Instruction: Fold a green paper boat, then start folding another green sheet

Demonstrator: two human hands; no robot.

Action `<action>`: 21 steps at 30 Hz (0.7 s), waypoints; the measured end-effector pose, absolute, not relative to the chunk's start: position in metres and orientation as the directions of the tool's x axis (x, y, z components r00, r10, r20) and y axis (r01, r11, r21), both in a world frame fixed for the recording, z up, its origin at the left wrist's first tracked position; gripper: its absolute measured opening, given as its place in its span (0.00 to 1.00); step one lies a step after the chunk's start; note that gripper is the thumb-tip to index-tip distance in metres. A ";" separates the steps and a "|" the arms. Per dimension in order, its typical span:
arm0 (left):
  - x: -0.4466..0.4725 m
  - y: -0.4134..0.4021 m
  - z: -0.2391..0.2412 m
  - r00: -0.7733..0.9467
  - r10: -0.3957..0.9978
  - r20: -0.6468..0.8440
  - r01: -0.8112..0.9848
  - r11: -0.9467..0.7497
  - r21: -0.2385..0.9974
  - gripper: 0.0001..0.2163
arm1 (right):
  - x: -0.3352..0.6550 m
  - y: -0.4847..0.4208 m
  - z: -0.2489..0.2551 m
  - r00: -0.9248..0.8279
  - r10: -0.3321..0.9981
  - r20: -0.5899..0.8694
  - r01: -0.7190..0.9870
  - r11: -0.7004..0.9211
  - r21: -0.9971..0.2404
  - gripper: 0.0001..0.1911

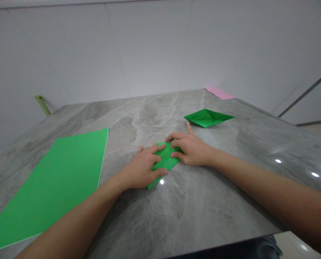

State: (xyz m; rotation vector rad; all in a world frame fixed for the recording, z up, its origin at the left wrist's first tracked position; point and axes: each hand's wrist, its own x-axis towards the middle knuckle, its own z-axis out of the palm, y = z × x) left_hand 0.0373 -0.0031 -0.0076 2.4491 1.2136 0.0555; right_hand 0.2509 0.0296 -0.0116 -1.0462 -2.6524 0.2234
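A small folded sheet of green paper (164,162) lies on the grey table in front of me. On its left side rests my left hand (144,165), fingers spread and pressing the paper down. My right hand (191,146) has curled fingers and thumb closed at the paper's right end, with one finger sticking out away from me. Parts of the paper are hidden under both hands. Just beyond my right hand sits a folded green paper boat shape (207,118), long and pointed at both ends, touched by neither hand.
A large stack of green paper sheets (68,172) lies at the left. Pink paper (219,93) lies at the far right corner of the grey marbled table (198,208). A white wall stands behind, and a yellow-green strip (43,105) is near the far left edge.
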 end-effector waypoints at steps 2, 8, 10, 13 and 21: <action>0.037 -0.003 -0.007 0.624 0.769 -0.137 0.751 -0.543 0.374 0.12 | 0.252 0.029 -0.012 -0.704 0.681 0.200 0.639 0.731 -0.241 0.05; 0.038 -0.004 -0.010 0.639 0.762 -0.103 0.733 -0.562 0.384 0.11 | 0.253 0.019 -0.016 -0.703 0.641 0.307 0.633 0.761 -0.139 0.18; 0.038 -0.004 -0.011 0.644 0.761 -0.081 0.725 -0.572 0.385 0.10 | 0.250 0.013 -0.015 -0.719 0.609 0.334 0.612 0.783 -0.111 0.24; 0.035 -0.003 -0.009 0.658 0.750 -0.066 0.706 -0.584 0.400 0.10 | 0.246 0.008 -0.012 -0.740 0.599 0.306 0.584 0.798 -0.150 0.24; 0.019 0.009 0.009 0.759 0.651 0.007 0.544 -0.639 0.544 0.06 | 0.261 0.019 -0.004 -0.768 0.625 0.140 0.560 0.762 -0.326 0.08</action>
